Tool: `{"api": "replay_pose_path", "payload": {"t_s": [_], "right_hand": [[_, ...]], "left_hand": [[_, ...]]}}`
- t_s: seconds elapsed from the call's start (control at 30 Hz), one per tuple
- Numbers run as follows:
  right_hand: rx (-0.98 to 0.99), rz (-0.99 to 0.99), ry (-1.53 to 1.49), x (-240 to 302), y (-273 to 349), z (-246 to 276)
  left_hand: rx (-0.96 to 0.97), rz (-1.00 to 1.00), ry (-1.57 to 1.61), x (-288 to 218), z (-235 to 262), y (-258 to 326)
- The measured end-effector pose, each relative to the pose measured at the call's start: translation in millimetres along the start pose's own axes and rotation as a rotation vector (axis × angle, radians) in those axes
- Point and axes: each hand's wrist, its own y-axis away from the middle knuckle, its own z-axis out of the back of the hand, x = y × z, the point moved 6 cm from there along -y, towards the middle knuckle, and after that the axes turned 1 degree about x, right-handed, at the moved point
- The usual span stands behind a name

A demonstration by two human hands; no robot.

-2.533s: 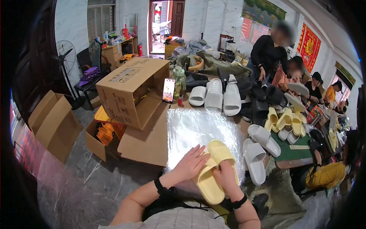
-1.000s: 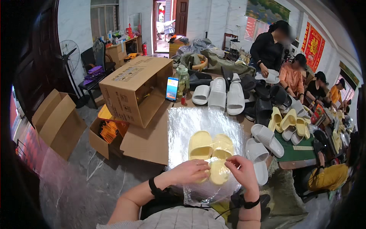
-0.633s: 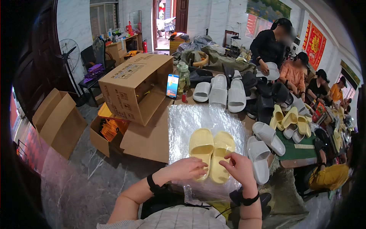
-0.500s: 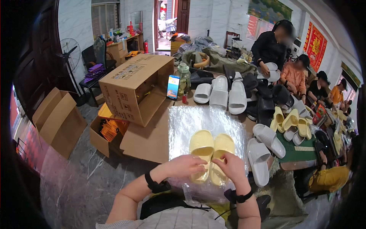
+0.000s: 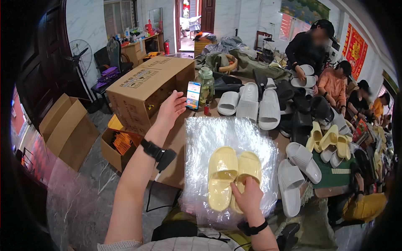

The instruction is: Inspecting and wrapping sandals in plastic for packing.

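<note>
A pair of pale yellow slippers (image 5: 228,173) lies side by side on a stack of clear plastic bags (image 5: 217,134) in front of me. My right hand (image 5: 247,196) presses down on the near end of the right slipper. My left hand (image 5: 171,109) is raised with fingers apart, reaching out toward the big cardboard box (image 5: 144,90) and the upright phone (image 5: 193,95) beside it. It holds nothing. A black band sits on each wrist.
White slippers (image 5: 251,104) lie beyond the bags, more white ones (image 5: 295,167) and yellow ones (image 5: 328,140) to the right. Open cardboard boxes (image 5: 67,129) stand on the floor at left. Several people sit or stand at the far right. A jar (image 5: 206,85) stands by the phone.
My left hand has left the slippers and swung up and forward toward the box and phone. My right hand stays on the yellow pair, which now lies flat on the bags.
</note>
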Motion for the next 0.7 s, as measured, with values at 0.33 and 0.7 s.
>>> {"api": "replay_pose_path", "payload": {"t_s": [0.33, 0.7], "right_hand": [[-0.049, 0.025, -0.011, -7, 4, -7], [-0.095, 0.008, -0.058, -14, 4, -8]], "left_hand": [[-0.351, 0.325, 0.011, 90, 43, -98], [-0.264, 0.304, -0.108, 95, 50, -139]]}}
